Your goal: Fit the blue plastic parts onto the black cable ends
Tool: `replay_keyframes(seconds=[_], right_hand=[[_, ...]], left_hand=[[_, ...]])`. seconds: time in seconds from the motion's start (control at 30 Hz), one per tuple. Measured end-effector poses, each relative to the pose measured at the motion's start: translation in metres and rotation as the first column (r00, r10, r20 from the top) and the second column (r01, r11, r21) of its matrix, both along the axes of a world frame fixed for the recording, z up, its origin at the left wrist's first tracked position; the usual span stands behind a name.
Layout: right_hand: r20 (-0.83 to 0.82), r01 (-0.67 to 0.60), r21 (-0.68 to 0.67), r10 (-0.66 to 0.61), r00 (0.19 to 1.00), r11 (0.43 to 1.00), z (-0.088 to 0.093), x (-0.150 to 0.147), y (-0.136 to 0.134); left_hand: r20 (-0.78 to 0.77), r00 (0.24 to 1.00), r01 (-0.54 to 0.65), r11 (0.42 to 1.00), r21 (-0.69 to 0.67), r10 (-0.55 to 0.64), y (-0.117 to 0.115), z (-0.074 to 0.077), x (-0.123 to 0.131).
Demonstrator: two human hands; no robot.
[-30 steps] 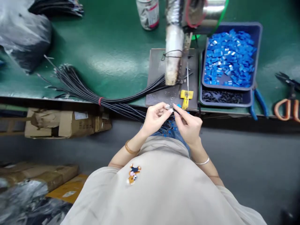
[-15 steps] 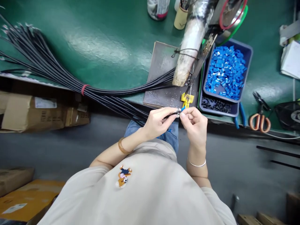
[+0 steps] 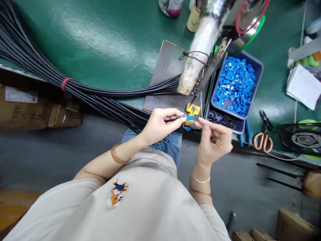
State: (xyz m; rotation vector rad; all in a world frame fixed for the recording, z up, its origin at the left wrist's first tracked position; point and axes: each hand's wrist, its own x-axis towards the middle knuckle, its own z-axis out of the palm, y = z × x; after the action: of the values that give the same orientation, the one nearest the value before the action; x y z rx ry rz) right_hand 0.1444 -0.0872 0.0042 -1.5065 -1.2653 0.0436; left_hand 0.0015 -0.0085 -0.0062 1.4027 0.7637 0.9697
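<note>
Between thumb and fingers, my left hand pinches a black cable near its end. A small blue connector shows at the tip of that cable, just beyond my fingertips. My right hand is a short way to the right of the connector, apart from it, with its index finger stretched out and nothing visible in it. Right behind the connector is a yellow clamp-like fixture at the table edge. More cable ends with blue connectors hang over my lap.
A bundle of black cables with a red tie crosses the green table. Above the dark board hangs a wrapped white tube. Right: a bin of blue connectors, black parts, orange-handled scissors.
My right hand has let go of the cable end and moved off to the right, its fingers opening. The blue connector now shows plainly. The head view has shifted right.
</note>
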Motion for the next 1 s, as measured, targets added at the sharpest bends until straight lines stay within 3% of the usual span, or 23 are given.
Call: replay_keyframes(seconds=[0.13,0.43,0.77,1.0], right_hand=[[0.160,-0.119,-0.064,0.128,0.979,0.991,-0.010,-0.001,0.006],[0.279,-0.111,-0.069,0.126,0.952,0.991,-0.002,-0.002,0.021],[0.235,-0.135,-0.128,0.162,0.959,0.983,0.005,-0.001,0.023],[0.290,-0.092,-0.099,0.117,0.950,0.991,0.008,0.002,0.021]], left_hand=[[-0.046,0.999,0.001,1.000,0.009,-0.001,0.001,0.001,0.002],[-0.079,0.992,-0.095,0.995,0.040,0.098,0.005,0.006,0.008],[-0.076,0.995,-0.063,0.998,-0.006,0.062,0.010,0.005,0.009],[-0.090,0.988,-0.117,0.985,0.126,0.129,0.009,0.003,0.011]])
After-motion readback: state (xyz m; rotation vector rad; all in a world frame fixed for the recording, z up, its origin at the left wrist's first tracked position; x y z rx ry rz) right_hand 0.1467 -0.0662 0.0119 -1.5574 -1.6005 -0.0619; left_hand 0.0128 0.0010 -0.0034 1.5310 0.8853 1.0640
